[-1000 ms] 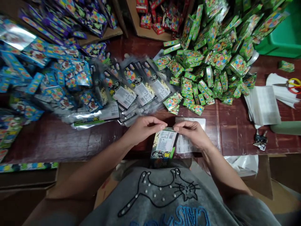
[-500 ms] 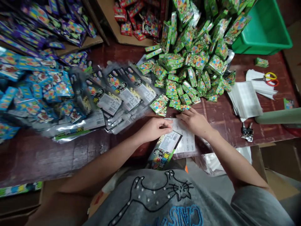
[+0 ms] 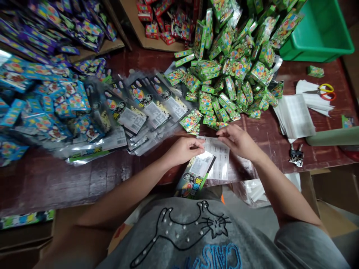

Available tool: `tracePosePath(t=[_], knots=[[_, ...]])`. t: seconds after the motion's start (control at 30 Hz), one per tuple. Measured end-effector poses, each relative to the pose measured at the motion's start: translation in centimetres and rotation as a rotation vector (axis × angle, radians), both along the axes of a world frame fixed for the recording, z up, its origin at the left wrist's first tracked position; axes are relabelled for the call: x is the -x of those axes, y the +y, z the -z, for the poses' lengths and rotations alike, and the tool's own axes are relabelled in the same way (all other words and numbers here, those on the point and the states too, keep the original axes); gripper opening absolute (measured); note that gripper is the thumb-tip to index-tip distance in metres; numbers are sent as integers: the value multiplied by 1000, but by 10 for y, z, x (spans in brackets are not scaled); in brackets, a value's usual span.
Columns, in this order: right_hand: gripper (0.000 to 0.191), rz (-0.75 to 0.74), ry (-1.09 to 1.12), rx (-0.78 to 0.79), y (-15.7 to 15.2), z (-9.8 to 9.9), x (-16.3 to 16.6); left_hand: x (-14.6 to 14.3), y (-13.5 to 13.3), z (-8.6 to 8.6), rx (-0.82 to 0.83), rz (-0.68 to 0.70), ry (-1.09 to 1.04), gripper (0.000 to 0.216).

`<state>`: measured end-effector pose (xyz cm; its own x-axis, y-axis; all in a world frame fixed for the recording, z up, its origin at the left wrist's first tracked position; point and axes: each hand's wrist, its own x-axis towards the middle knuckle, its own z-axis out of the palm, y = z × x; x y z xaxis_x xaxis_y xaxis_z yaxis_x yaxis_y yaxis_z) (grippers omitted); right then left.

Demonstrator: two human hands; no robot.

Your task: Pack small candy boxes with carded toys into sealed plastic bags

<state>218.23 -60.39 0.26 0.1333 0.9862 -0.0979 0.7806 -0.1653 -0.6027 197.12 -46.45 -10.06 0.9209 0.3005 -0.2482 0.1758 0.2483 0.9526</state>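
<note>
My left hand [image 3: 183, 150] is closed in a pinch on the top edge of a printed plastic packet [image 3: 195, 176] that hangs over the table's near edge. Right beside it lies a white sheet of labels [image 3: 219, 158]. My right hand [image 3: 238, 140] rests on the sheet's upper right part with its fingers curled at the sheet's top edge. The two hands are a short way apart. A pile of small green boxes [image 3: 224, 71] lies just beyond my right hand.
A fan of flat printed packets [image 3: 140, 108] lies left of centre, and blue boxes [image 3: 42, 108] are heaped at the far left. Purple and red boxes sit in cardboard trays at the back. A green bin [image 3: 319, 33], scissors [image 3: 322, 91], label sheets [image 3: 295, 116] and keys [image 3: 295, 155] are at the right.
My right hand has left the packet's top edge and moved up onto the label sheet. My left hand kept its pinch on the packet. My view has swung a little rightward.
</note>
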Motion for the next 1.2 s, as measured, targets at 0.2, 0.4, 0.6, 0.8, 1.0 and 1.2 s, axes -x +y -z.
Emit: tracePosePath(t=[0.2, 0.4, 0.6, 0.8, 1.0, 1.2], knots=[[33, -152, -294, 52, 3, 32, 16, 0, -1, -2, -28, 0, -24, 11], [48, -144, -198, -85, -11, 28, 39, 0, -3, 0, -58, -11, 19, 10], [74, 16, -103, -204, -10, 14, 40, 3, -3, -2, -80, 2, 4, 8], [72, -199, -392, -92, -7, 38, 33, 3, -3, 3, -92, -15, 25, 14], [84, -35, -100, -133, -13, 32, 44, 2, -1, 0, -41, -14, 41, 12], [103, 174, 671, -8, -1, -2, 41, 11, 4, -8, -11, -20, 41, 16]])
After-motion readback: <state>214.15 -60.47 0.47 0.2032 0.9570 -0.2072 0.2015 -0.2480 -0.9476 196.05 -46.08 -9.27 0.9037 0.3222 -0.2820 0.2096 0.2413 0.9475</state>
